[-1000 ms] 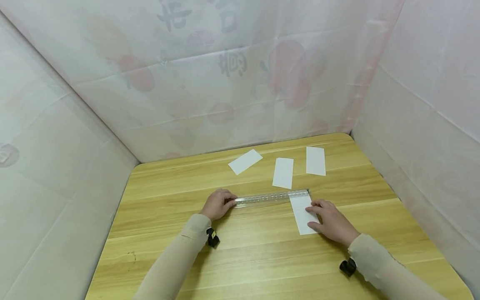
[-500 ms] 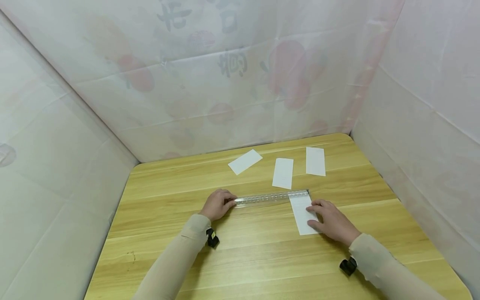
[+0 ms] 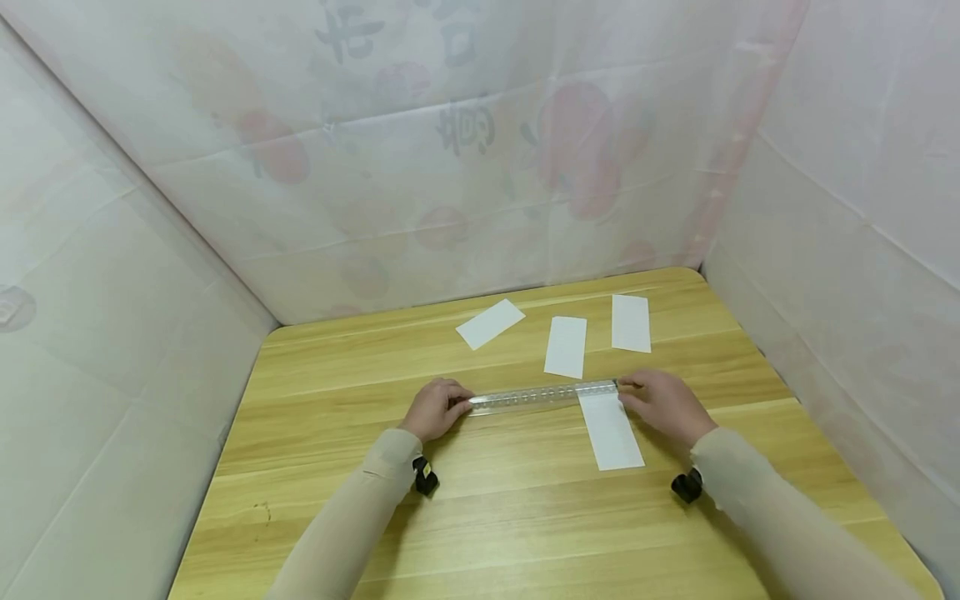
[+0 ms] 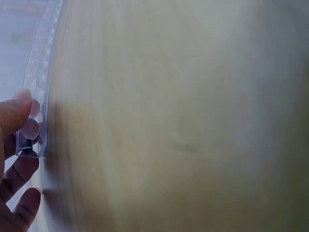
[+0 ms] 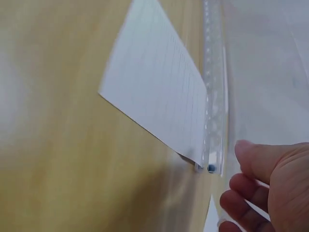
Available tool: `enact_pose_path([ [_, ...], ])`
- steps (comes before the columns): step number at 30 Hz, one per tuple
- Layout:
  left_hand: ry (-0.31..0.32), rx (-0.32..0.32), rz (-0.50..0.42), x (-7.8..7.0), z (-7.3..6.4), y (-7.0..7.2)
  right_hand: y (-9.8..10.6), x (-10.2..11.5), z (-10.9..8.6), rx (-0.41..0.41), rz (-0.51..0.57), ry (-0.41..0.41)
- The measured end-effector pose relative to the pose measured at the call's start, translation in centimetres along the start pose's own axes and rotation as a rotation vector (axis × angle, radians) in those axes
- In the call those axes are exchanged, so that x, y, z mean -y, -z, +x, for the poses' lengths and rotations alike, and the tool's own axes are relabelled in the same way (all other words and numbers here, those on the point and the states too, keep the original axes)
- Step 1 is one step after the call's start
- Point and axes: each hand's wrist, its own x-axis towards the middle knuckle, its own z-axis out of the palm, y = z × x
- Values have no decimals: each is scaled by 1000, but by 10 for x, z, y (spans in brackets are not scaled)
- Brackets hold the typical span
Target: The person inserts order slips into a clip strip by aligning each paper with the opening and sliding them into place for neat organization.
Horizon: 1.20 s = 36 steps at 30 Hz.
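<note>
A long clear plastic strip (image 3: pixel 532 395) with a row of round marks lies across the middle of the table. My left hand (image 3: pixel 435 408) pinches its left end; in the left wrist view the thumb is on top and fingers are below. A slip of lined white paper (image 3: pixel 611 432) meets the strip near its right end, one short edge overlapped by the clear plastic. My right hand (image 3: pixel 670 406) is at that right end. In the right wrist view its thumb and loosely bent fingers appear apart from the strip, with nothing between them.
Three more white paper slips, a slanted one (image 3: pixel 491 323), a middle one (image 3: pixel 566 347) and a right one (image 3: pixel 632 323), lie behind the strip. Printed cloth walls (image 3: pixel 450 167) enclose the wooden table (image 3: pixel 480 517) at the back and both sides.
My right hand has left the paper slip's right edge and moved away from me to the strip's right end. The left hand, strip and paper look about the same.
</note>
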Motion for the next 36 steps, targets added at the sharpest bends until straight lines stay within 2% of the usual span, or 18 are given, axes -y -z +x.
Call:
enact_pose_path([
  [8, -6, -2, 2, -1, 0, 1, -2, 3, 31, 37, -195, 225],
  [19, -18, 2, 9, 2, 1, -2, 1, 11, 59, 143, -351, 428],
  [25, -4, 21, -2, 1, 2, -1, 3, 18, 66, 212, -407, 427],
  [29, -1, 26, -1, 1, 2, 0, 6, 25, 68, 214, -424, 437],
  [33, -10, 33, 40, 1, 3, 1, 7, 30, 70, 207, -439, 462],
  [36, -25, 44, 104, -3, 5, 2, 5, 30, 71, 209, -455, 473],
])
